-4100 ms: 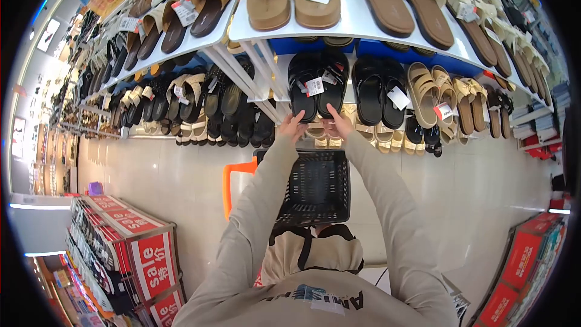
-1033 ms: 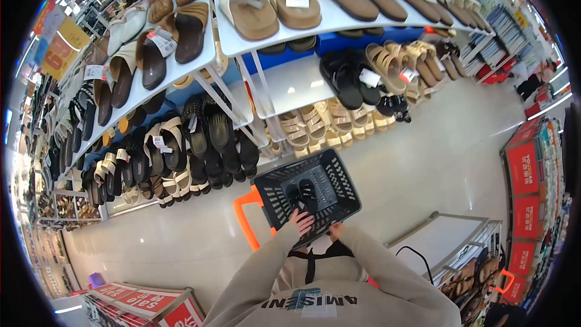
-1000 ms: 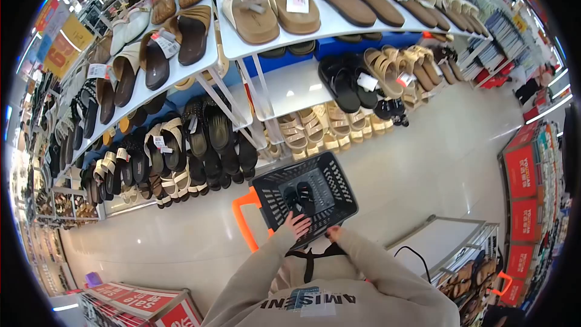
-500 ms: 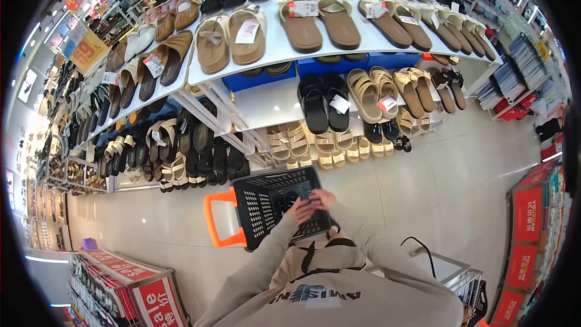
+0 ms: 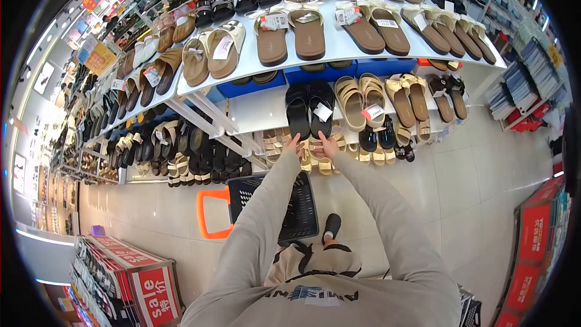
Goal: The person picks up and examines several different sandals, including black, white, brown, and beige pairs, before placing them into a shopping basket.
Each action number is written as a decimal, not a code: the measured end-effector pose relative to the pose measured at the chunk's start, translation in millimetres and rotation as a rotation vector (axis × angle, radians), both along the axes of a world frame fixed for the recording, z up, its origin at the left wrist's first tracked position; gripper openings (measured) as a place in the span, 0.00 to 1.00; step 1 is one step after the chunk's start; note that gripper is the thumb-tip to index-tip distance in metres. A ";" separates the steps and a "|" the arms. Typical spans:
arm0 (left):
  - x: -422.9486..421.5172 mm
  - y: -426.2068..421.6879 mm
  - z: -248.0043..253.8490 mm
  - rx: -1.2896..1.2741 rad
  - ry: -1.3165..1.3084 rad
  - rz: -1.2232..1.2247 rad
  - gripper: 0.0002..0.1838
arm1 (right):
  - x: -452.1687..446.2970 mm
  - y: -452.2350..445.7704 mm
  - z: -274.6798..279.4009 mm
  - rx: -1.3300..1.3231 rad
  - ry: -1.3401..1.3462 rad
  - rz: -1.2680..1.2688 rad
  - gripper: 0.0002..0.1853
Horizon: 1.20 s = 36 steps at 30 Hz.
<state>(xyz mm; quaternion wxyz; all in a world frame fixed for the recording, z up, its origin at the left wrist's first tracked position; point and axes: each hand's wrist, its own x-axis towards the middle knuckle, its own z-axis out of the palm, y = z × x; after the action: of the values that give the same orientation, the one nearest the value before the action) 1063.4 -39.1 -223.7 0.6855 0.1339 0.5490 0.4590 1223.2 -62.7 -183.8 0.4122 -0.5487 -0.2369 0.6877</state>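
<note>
A pair of black sandals (image 5: 309, 111) with a white tag lies on the middle shelf. My left hand (image 5: 295, 145) is at the near end of the left sandal, its fingertips closed on the edge. At the right sandal's near end, my right hand (image 5: 327, 146) has its fingers on the edge in the same way. Parts of the fingers are hidden, and the pair still rests on the shelf. Below my arms stands a black shopping basket (image 5: 301, 212) with an orange handle (image 5: 203, 218). My left sleeve covers part of it.
Beige strap sandals (image 5: 350, 104) and bow sandals (image 5: 404, 100) sit right of the black pair. Above is a white display top (image 5: 333, 52) with brown-soled slides. Red sale bins (image 5: 151, 290) stand at the lower left, and red-panelled racks (image 5: 532, 224) at the right.
Both hands have moved from above the basket, where they were close together, forward to the black sandals on the shelf. The view has shifted, and my foot now shows beside the basket.
</note>
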 end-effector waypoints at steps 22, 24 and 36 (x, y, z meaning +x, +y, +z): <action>-78.9 -252.1 -12.7 -0.139 -0.291 0.242 0.19 | -52.3 -212.1 -6.1 -0.201 0.128 0.144 0.30; -100.8 -293.3 -27.5 -0.296 -0.187 0.290 0.18 | -71.5 -236.1 -26.0 -0.357 0.185 0.171 0.31; -218.8 -407.8 -308.5 -0.303 0.270 0.008 0.15 | -171.8 -284.9 -161.0 -0.928 0.413 0.231 0.18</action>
<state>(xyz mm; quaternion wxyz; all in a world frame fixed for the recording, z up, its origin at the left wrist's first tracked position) 844.6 -446.9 -532.2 0.6163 0.0872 0.6992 0.3516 1051.4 -347.6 -344.8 0.0853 -0.4966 0.1200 0.8554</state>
